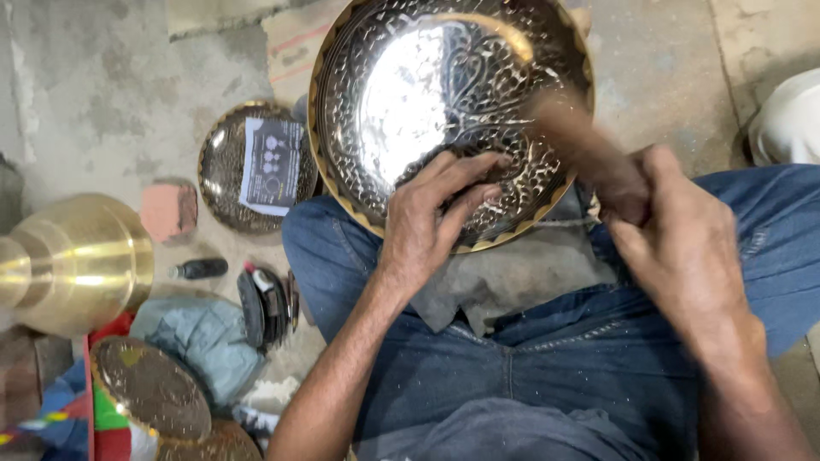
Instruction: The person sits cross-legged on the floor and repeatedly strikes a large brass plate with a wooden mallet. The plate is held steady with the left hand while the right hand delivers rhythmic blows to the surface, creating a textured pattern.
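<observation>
A large shiny engraved metal plate [401, 94] with a scalloped brass-coloured rim rests tilted on my knees. My left hand [431, 218] lies on its lower part, fingers spread flat over the pattern, steadying it. My right hand [675, 235] is closed around a wooden handle [572, 137], blurred by motion, that reaches up over the right part of the plate. The tool's working end is too blurred to make out. A grey cloth [504, 277] lies on my lap under the plate.
On the concrete floor at left lie a smaller engraved plate [224, 183] with a paper on it, a brass vessel [73, 260], a small dark bottle [198, 269], a pinkish block [168, 209], dark discs [260, 307] and another round plate [149, 388].
</observation>
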A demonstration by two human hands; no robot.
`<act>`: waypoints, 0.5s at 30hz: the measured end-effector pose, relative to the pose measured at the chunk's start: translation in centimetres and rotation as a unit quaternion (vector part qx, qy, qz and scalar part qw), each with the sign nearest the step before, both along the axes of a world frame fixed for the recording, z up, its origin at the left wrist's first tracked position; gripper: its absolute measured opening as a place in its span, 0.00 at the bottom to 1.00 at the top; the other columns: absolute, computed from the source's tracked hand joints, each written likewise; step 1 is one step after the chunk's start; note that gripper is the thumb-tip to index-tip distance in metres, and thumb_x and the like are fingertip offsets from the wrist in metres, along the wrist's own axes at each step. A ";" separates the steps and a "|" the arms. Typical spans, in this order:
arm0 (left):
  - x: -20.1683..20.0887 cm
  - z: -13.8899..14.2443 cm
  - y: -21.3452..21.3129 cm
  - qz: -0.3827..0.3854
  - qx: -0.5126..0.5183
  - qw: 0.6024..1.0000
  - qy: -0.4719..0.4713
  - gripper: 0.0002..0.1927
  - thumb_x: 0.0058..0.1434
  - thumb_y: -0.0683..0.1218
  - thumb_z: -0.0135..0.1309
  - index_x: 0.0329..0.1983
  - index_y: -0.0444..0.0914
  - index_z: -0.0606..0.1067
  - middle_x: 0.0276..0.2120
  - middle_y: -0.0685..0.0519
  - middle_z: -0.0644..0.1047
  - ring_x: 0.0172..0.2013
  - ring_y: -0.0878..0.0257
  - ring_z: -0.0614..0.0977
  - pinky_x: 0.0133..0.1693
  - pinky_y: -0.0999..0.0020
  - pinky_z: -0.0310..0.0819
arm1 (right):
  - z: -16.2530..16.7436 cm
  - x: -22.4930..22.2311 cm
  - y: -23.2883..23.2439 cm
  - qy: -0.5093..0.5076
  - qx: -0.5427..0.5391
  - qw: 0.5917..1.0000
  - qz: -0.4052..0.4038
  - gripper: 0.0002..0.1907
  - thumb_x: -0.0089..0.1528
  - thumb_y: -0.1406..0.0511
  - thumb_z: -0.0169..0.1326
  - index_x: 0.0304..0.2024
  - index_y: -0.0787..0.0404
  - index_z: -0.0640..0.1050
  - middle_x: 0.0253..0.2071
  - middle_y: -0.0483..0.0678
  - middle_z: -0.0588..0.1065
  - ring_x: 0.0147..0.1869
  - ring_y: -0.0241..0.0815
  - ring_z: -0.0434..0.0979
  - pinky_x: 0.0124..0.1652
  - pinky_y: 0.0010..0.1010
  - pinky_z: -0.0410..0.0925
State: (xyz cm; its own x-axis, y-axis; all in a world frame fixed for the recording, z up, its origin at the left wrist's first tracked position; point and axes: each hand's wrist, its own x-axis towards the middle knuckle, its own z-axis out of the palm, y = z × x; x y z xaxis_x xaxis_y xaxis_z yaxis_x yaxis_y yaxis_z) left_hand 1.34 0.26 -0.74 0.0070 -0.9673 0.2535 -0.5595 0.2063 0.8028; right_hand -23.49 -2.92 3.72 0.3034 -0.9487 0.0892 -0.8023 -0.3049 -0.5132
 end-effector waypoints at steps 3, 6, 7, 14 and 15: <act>-0.1 0.1 0.1 -0.002 0.010 1.000 -0.002 0.18 0.67 0.49 0.60 0.59 0.44 0.79 0.34 0.57 0.77 0.30 0.68 0.77 0.32 0.67 0.74 | 0.2 0.0 0.1 0.048 -0.022 0.999 0.015 0.18 0.58 0.71 0.60 0.49 0.62 0.71 0.37 0.60 0.75 0.43 0.63 0.78 0.42 0.50 0.68; 0.0 0.1 0.1 -0.007 -0.021 1.000 0.006 0.18 0.68 0.49 0.60 0.60 0.44 0.78 0.37 0.57 0.77 0.33 0.69 0.79 0.35 0.69 0.77 | 0.3 0.0 0.1 -0.001 0.019 1.000 -0.018 0.19 0.57 0.71 0.60 0.50 0.63 0.70 0.35 0.59 0.74 0.42 0.61 0.78 0.41 0.49 0.69; 0.0 0.1 0.2 -0.011 -0.027 0.999 0.012 0.18 0.69 0.49 0.59 0.61 0.44 0.77 0.38 0.57 0.78 0.35 0.70 0.79 0.36 0.69 0.77 | 0.3 0.0 0.0 -0.043 0.073 0.996 -0.041 0.21 0.57 0.71 0.60 0.51 0.64 0.69 0.34 0.58 0.74 0.40 0.60 0.78 0.39 0.48 0.69; -0.1 0.1 0.0 -0.001 0.024 1.000 0.007 0.18 0.66 0.49 0.61 0.59 0.44 0.79 0.32 0.57 0.75 0.30 0.68 0.78 0.32 0.68 0.75 | 0.5 0.1 0.0 0.007 0.040 0.999 -0.025 0.19 0.57 0.71 0.60 0.48 0.64 0.70 0.34 0.57 0.74 0.39 0.59 0.79 0.40 0.47 0.69; -0.2 0.1 0.0 0.000 0.019 1.000 0.005 0.18 0.65 0.49 0.61 0.59 0.44 0.79 0.32 0.57 0.76 0.30 0.68 0.78 0.33 0.68 0.76 | 0.6 0.0 0.0 0.048 -0.040 0.998 0.023 0.18 0.55 0.72 0.60 0.46 0.64 0.71 0.34 0.58 0.75 0.40 0.60 0.79 0.40 0.48 0.69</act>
State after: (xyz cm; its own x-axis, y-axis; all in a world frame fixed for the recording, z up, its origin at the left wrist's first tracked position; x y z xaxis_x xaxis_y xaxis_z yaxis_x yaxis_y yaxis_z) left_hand 1.16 0.25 -0.69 0.0099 -0.9761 0.2170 -0.5521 0.1756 0.8151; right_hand -23.45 -2.88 4.33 0.3565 -0.9248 0.1329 -0.8307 -0.3788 -0.4081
